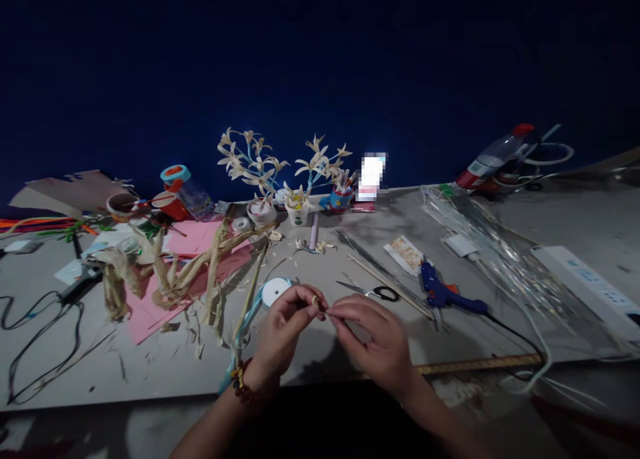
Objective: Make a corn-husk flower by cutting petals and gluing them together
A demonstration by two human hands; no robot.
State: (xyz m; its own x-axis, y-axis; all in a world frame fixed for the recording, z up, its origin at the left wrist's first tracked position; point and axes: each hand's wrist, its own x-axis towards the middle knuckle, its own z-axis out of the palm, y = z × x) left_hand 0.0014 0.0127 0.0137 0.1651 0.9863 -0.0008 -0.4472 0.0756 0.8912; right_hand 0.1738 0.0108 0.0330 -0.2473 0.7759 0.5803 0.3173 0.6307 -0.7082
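My left hand [290,322] is closed in a pinch on a small pale husk-like piece [315,301], held above the front of the table. My right hand [373,332] meets it from the other side, thumb and forefinger pressed together at the piece's edge; what lies between those fingertips is too small to make out. Just behind my left hand is a white spool [276,291] with light blue ribbon [243,326]. Black-handled scissors [385,293] lie beyond my right hand, and a blue glue gun [450,296] rests to its right.
Pots of pale husk flowers [260,212] stand at the back. Dried husks [170,279] lie over pink paper [145,319] at left. Metal wires [385,272], a bagged wire bundle [485,232], a power strip [590,289] and a bottle [493,162] occupy the right. The glue gun's cord [517,339] runs toward the front edge.
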